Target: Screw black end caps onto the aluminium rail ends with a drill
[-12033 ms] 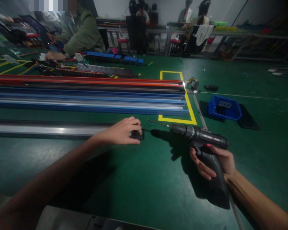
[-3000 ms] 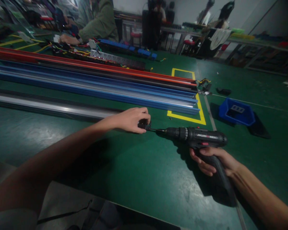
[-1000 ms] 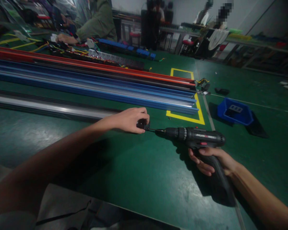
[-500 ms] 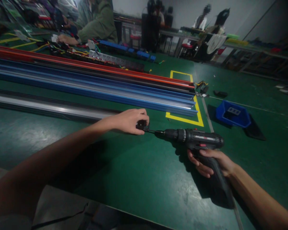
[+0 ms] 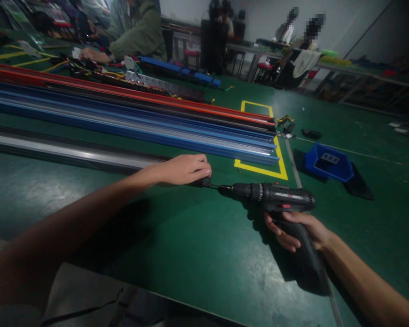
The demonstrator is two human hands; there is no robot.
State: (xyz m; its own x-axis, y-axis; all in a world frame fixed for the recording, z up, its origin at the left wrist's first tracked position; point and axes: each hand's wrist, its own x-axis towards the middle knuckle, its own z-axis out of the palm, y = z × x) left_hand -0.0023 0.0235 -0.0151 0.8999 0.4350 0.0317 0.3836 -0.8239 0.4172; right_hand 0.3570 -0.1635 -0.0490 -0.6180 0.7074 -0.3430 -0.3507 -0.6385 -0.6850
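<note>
A black cordless drill (image 5: 286, 197) is held in my right hand (image 5: 293, 231), its fingers wrapped round the grip. Its long bit points left and meets a small black end piece (image 5: 207, 181) at the end of a black and silver metal profile (image 5: 98, 154). My left hand (image 5: 187, 170) lies over that end of the profile, fingers bent down and gripping it. The hand hides much of the profile's end. Whether a screw sits at the bit's tip is too small to make out.
Beyond my hands lie long blue profiles (image 5: 191, 131) and orange-red profiles (image 5: 177, 96), their ends over a yellow taped outline (image 5: 267, 172). A blue bin (image 5: 329, 162) stands right. Wired strips (image 5: 146, 81) lie farther back, near a co-worker's hand (image 5: 93, 55).
My left fingers have closed down from the end piece onto the profile's end. The drill stays almost in place, its bit still against the end piece.
</note>
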